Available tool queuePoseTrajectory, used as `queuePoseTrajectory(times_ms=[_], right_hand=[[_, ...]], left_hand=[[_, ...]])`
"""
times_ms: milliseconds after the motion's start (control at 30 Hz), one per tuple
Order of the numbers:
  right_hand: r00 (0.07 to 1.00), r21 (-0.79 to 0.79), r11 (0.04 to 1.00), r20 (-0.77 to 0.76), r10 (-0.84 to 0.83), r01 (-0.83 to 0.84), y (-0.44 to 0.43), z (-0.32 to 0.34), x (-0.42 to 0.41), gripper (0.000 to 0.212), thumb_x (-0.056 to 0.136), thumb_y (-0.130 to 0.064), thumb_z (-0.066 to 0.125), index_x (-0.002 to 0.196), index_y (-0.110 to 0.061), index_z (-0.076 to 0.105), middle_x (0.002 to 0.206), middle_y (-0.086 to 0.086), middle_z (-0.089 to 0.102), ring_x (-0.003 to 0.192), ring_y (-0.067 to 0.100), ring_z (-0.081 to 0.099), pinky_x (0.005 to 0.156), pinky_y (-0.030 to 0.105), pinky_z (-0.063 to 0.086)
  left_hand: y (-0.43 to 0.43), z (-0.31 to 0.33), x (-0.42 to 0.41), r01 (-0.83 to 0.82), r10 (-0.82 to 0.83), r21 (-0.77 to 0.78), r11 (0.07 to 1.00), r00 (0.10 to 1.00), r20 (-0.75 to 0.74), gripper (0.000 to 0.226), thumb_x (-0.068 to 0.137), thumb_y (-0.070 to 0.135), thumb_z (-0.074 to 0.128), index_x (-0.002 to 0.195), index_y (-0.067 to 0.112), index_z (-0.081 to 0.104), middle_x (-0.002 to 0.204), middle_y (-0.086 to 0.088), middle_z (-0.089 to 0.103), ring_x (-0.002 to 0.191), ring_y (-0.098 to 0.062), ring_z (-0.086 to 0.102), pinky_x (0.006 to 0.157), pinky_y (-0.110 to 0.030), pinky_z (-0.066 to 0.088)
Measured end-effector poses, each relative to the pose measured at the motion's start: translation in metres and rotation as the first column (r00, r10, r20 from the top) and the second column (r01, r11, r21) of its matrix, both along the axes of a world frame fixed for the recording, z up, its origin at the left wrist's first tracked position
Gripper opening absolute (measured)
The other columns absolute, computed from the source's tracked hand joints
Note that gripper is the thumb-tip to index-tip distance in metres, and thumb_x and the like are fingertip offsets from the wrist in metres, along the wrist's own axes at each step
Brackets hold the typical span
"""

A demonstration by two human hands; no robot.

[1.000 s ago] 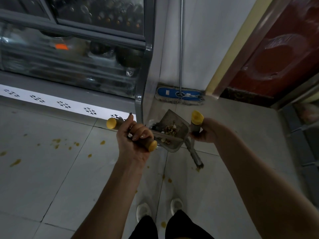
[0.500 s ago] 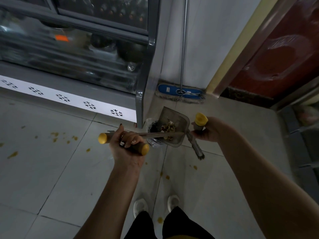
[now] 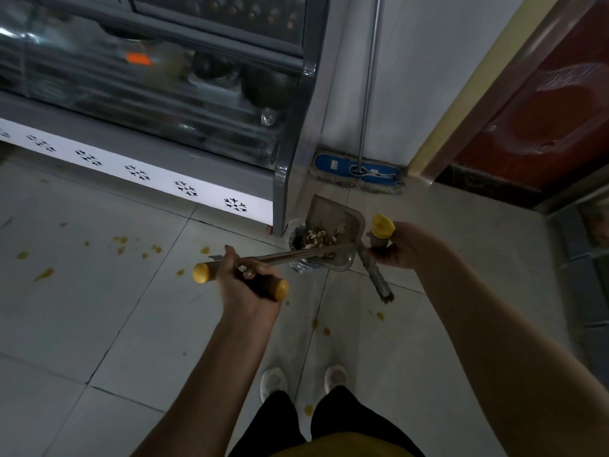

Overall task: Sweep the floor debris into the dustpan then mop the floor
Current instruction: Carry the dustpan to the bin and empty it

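Nearest the camera, the person's white shoes (image 3: 273,380) stand on the pale tiled floor (image 3: 99,308), with small yellow-orange spots (image 3: 326,331) scattered just ahead of them and more away to the left. These smears are still on the tiles, so the floor is not yet clean.

A little further out, the left hand (image 3: 244,282) is wrapped tightly round a brown grip with yellow end caps (image 3: 281,290). A thin metal rod (image 3: 296,255) runs from that fist to the grey scoop-shaped dustpan (image 3: 329,214). The right hand (image 3: 408,245) is closed round the yellow-capped grey handle of a short brush (image 3: 375,275), whose bristle end hangs just above the tiles.

The dustpan is held off the floor beside the cabinet corner and carries a heap of brownish debris (image 3: 313,237). Under it sits what looks like a small bin with a crinkled plastic liner (image 3: 301,263), so emptying the pan seems to be the step in hand.

Furthest off, the blue flat-headed mop with a metal pole (image 3: 356,171) leans against the white wall (image 3: 428,77), with no hand on it. Sweeping looks largely done, and mopping has not begun.
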State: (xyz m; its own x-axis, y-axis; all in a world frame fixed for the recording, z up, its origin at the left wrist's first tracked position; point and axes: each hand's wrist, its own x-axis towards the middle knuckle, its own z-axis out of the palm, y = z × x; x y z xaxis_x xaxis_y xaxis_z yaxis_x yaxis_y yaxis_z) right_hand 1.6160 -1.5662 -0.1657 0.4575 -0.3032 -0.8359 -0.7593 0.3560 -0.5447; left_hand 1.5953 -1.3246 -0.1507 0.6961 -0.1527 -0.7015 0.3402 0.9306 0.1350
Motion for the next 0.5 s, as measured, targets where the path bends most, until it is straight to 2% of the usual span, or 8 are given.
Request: queuePoseTrajectory(times_ms=[100,233,333,433,500], right_hand=[[0.999,0.005,1.000,-0.027,0.023,-0.023,0.001,-0.004,-0.001,0.028,0.099,-0.019,0.046,0.078,-0.002,0.051,0.079,0.016,0.050,0.037,0.023,0.059,0.031,0.026,0.049],[1.000,0.047,0.999,-0.018,-0.018,0.019,0.003,-0.009,-0.001,0.025,0.099,-0.017,0.046,0.080,-0.002,0.051,0.080,0.014,0.050,0.047,0.025,0.060,0.031,0.025,0.049],[0.999,0.083,0.996,-0.002,-0.037,0.037,0.006,-0.015,-0.001,0.022,0.099,-0.017,0.047,0.082,-0.002,0.051,0.083,0.016,0.049,0.032,0.022,0.059,0.031,0.026,0.049],[0.998,0.115,0.992,0.011,-0.059,0.058,0.011,-0.022,-0.003,0.021,0.098,-0.014,0.048,0.082,-0.002,0.052,0.084,0.018,0.049,0.032,0.023,0.059,0.032,0.027,0.050],[0.998,0.129,0.990,0.014,-0.066,0.063,0.013,-0.026,-0.003,0.021,0.098,-0.013,0.048,0.079,-0.002,0.052,0.083,0.018,0.051,0.033,0.024,0.060,0.032,0.027,0.050]], left_hand=[[0.004,-0.001,0.000,0.011,-0.007,0.060,0.998,0.998,-0.065,0.030,0.091,0.036,0.055,0.072,0.014,0.048,0.039,0.006,0.042,0.029,-0.004,0.042,0.034,-0.012,0.039],[0.011,-0.005,-0.006,0.040,-0.032,0.067,0.997,0.993,-0.110,0.030,0.091,0.038,0.056,0.077,0.013,0.049,0.043,0.004,0.045,0.032,-0.005,0.045,0.035,-0.013,0.041],[0.014,-0.008,-0.013,0.063,-0.052,0.084,0.994,0.990,-0.128,0.038,0.087,0.048,0.058,0.091,0.011,0.051,0.067,-0.003,0.053,0.038,-0.007,0.052,0.039,-0.015,0.047],[0.015,-0.009,-0.015,0.072,-0.050,0.154,0.986,0.989,-0.142,0.045,0.086,0.052,0.055,0.106,0.012,0.052,0.100,-0.014,0.057,0.066,-0.015,0.062,0.057,-0.033,0.059],[0.015,-0.008,-0.015,0.086,-0.053,0.207,0.975,0.985,-0.162,0.048,0.089,0.050,0.052,0.120,0.013,0.048,0.106,-0.014,0.056,0.076,-0.016,0.060,0.072,-0.044,0.057]])
